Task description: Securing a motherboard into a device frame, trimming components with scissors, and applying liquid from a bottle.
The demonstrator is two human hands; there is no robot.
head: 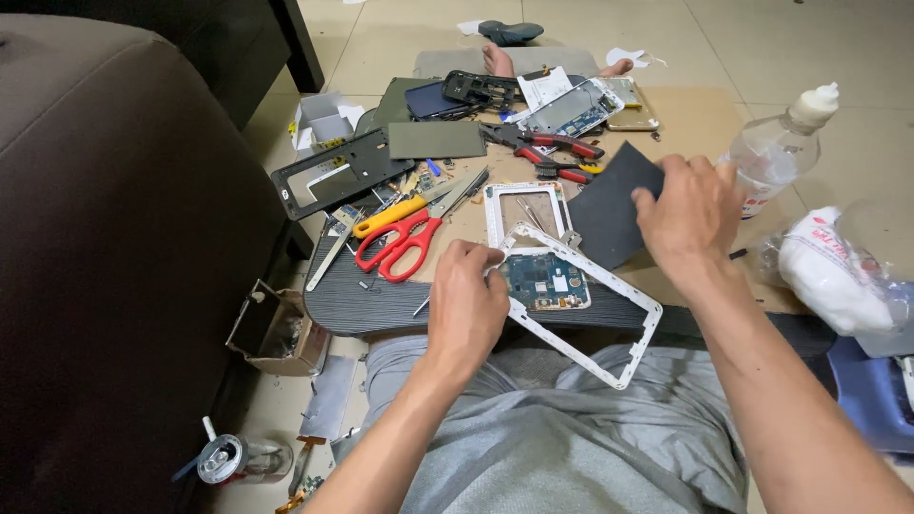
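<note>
Clear bottle (pixel 779 143) with white label just beyond right hand (pixel 692 205), right hand gripping dark sheet (pixel 609 205), left hand (pixel 466 300) pinching white frame (pixel 595 305) between both hands, red scissors (pixel 398 243) left of them

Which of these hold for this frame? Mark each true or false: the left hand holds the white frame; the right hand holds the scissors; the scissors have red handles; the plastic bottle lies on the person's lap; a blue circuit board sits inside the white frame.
1. The left hand holds the white frame. True.
2. The right hand holds the scissors. False: it grips a dark sheet.
3. The scissors have red handles. True.
4. The plastic bottle lies on the lap. False: it stands on the floor to the right.
5. A blue circuit board shows inside the frame. True.
</note>
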